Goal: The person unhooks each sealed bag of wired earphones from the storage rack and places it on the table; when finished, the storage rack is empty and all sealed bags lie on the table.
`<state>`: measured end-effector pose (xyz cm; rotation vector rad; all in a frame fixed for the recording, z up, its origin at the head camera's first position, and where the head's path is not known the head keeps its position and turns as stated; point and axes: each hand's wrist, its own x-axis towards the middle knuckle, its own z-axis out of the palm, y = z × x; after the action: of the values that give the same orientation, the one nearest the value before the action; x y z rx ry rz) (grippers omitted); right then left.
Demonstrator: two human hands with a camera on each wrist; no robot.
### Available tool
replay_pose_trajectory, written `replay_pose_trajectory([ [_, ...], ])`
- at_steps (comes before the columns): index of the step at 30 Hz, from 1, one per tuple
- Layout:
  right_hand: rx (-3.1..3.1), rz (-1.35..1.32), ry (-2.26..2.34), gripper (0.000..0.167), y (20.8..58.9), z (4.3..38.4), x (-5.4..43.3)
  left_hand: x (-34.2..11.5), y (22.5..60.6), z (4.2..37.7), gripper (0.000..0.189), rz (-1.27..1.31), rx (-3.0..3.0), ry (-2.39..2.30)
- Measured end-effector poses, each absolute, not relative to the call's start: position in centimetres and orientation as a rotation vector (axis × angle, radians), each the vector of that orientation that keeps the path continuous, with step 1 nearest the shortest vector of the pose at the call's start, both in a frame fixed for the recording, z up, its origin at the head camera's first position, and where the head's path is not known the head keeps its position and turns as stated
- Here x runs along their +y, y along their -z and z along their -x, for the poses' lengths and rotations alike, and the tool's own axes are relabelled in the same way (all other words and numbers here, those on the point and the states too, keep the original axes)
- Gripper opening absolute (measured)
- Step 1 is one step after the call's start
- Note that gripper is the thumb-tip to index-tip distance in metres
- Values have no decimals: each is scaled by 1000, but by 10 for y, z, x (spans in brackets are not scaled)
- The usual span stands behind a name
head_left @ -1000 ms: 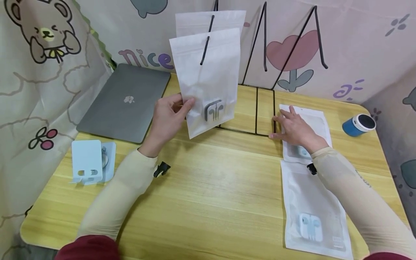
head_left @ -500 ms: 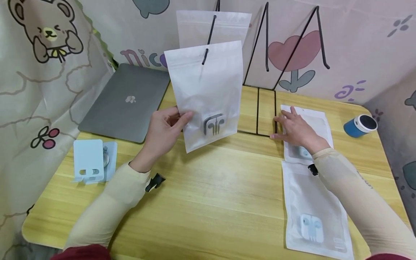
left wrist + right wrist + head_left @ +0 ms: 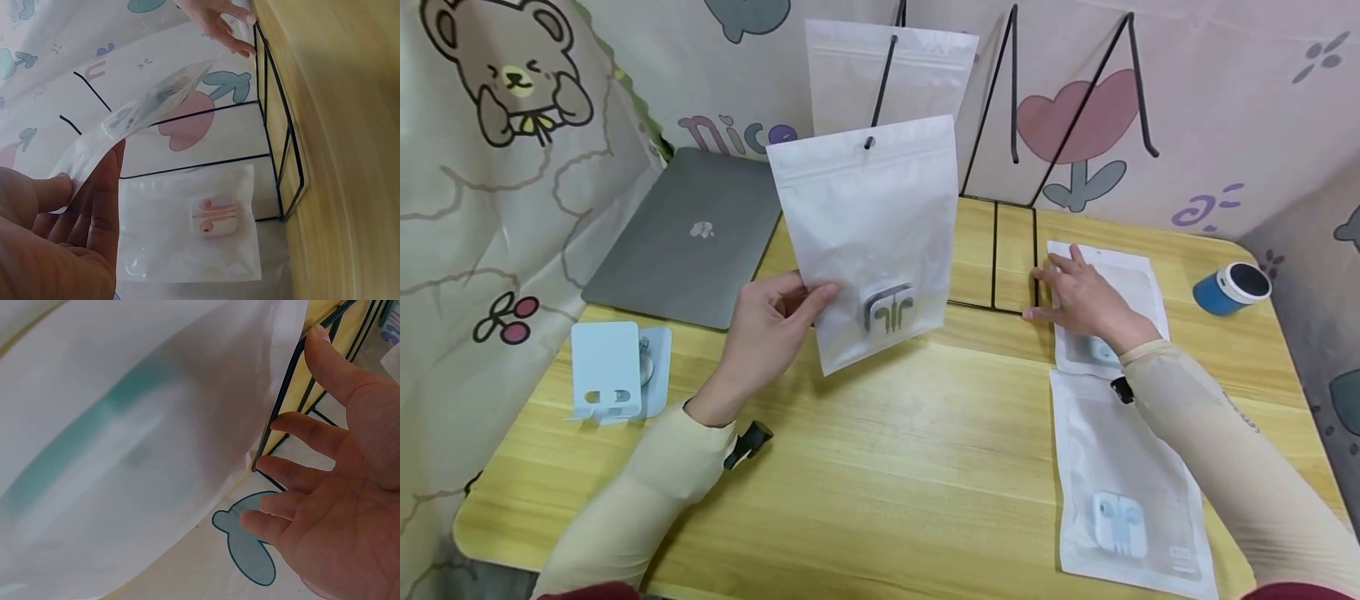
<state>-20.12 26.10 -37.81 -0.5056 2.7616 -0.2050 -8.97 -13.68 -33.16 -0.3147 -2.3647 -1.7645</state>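
Observation:
My left hand (image 3: 763,333) pinches the left edge of a white zip pouch (image 3: 850,200) between thumb and fingers. Earphones in a case (image 3: 891,308) show through its lower part. The pouch's top hole is at the front tip of a black wire display rack (image 3: 995,258) prong. Behind it, a second white pouch (image 3: 169,256) hangs on the same prong, with earphones inside in the left wrist view. My right hand (image 3: 1086,300) rests its thumb and fingertips against the right side of the rack's base, fingers spread and fairly straight.
Two white pouches lie at the right: the nearer pouch (image 3: 1120,450) holds earphones; the farther pouch (image 3: 1127,271) is partly under my right hand. A blue cylinder (image 3: 1221,292) stands far right. A closed laptop (image 3: 692,250) and a light-blue stand (image 3: 606,367) are at left.
My left hand has drawn the front pouch toward me and down along the prong, from well up the wire to its tip. My right hand stays at the rack's base.

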Motion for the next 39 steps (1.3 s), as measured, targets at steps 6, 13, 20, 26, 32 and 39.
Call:
replay_pose_trajectory([
  [6, 2761, 513, 208, 75, 377, 202, 261, -138, 328, 77, 13, 342, -2363, 1747],
  [13, 2757, 508, 219, 74, 378, 202, 261, -134, 329, 65, 10, 369, -2378, 1797],
  [20, 2759, 491, 226, 74, 378, 202, 262, -114, 348, 56, 12, 545, -2476, 1944],
  [26, 2761, 496, 212, 68, 377, 200, 262, -95, 368, 52, 14, 596, -2578, 2037],
  [32, 2767, 496, 205, 62, 379, 200, 262, -84, 380, 50, 17, 611, -2670, 2081],
  [39, 2759, 467, 237, 72, 378, 200, 261, -76, 392, 55, 18, 613, -2777, 2112],
])
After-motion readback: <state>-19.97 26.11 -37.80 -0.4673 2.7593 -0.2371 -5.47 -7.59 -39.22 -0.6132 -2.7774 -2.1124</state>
